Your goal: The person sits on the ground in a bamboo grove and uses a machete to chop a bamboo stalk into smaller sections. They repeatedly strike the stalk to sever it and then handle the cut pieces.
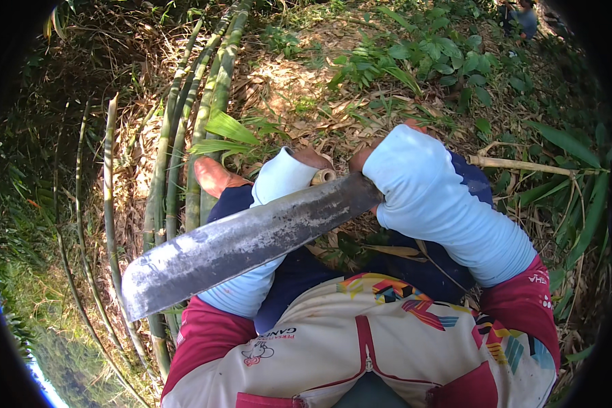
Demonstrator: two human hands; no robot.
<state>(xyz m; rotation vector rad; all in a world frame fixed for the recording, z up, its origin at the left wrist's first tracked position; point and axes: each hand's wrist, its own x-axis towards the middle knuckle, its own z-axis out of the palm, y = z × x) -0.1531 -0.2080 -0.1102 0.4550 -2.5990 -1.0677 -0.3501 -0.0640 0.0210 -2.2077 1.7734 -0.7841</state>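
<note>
My right hand (364, 159), mostly covered by a light blue sleeve, is closed on the machete's hidden handle. The machete's broad, worn, dark grey blade (251, 241) points to the lower left, passing over my left forearm. My left hand (311, 159) shows just past the blade, in a light blue sleeve too. Its fingers are curled at a thin bamboo stick, whose round, hollow cut end (324, 177) sticks out beside them. How much of the stick lies behind the blade and right hand cannot be seen.
Thick green bamboo stems (204, 115) rise close on the left, with thinner stems (111, 177) further out. A pale bamboo branch (523, 164) with long leaves juts out on the right. Dry leaves cover the ground, and leafy plants (449, 54) grow ahead. Another person (525, 19) is far off.
</note>
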